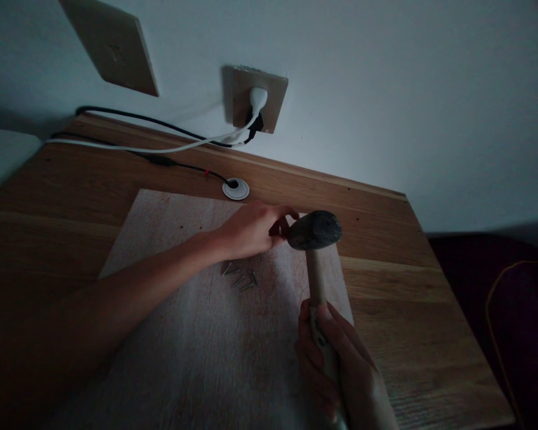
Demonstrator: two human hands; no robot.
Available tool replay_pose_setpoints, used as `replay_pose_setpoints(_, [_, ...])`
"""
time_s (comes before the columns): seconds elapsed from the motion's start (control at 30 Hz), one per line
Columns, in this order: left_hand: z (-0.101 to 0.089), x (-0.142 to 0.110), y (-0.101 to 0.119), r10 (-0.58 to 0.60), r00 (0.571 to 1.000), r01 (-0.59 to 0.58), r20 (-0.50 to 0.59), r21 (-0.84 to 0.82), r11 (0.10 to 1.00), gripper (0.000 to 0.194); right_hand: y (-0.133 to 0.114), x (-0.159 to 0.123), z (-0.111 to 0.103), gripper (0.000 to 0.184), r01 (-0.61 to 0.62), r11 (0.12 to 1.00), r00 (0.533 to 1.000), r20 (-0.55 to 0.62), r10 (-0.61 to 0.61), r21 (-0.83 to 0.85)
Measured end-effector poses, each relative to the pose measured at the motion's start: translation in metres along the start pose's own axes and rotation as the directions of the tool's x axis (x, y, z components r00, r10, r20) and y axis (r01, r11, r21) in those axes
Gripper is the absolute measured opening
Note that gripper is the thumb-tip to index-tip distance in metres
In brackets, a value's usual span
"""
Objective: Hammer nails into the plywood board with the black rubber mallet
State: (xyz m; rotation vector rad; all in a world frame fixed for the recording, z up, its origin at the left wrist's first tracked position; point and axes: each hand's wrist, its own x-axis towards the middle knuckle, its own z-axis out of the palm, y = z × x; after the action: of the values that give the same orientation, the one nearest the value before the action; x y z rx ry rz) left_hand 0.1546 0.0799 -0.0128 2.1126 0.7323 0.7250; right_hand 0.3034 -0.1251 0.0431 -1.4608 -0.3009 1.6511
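My right hand (336, 352) is wrapped round the pale handle of a hammer (317, 275). The hammer's dark, blunt head is raised near the far right corner of a pale wooden board (192, 334). Beside that head, my left hand (255, 230) reaches across the board with thumb and forefinger curled together in a pinch. The hammer head partly covers those fingertips, so whatever they hold cannot be made out. Several loose nails (240, 278) lie on the board, just on the near side of my left hand.
The board rests on a brown wooden desk (385, 286) against a white wall. A socket (273, 98) holds a white plug (257, 98) and a black one, their cables running left. One black cable enters a round grommet (242, 192). Dark purple fabric (466, 280) lies beyond the right edge.
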Motion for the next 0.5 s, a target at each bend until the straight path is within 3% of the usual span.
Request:
replay_pose_setpoints(0.27, [0.002, -0.001, -0.002, 0.008, 1.0, -0.009, -0.015, -0.032, 0.999, 0.039, 0.003, -0.002, -0.003, 0.052, -0.017, 1.0, 1.0, -0.008, 0.017, 0.011])
replay_pose_setpoints(0.5, [-0.001, 0.0, 0.0, -0.021, 1.0, 0.021, -0.005, -0.015, 1.0, 0.038, 0.013, -0.014, -0.006, 0.056, -0.021, 0.99, 0.996, -0.084, 0.033, 0.143])
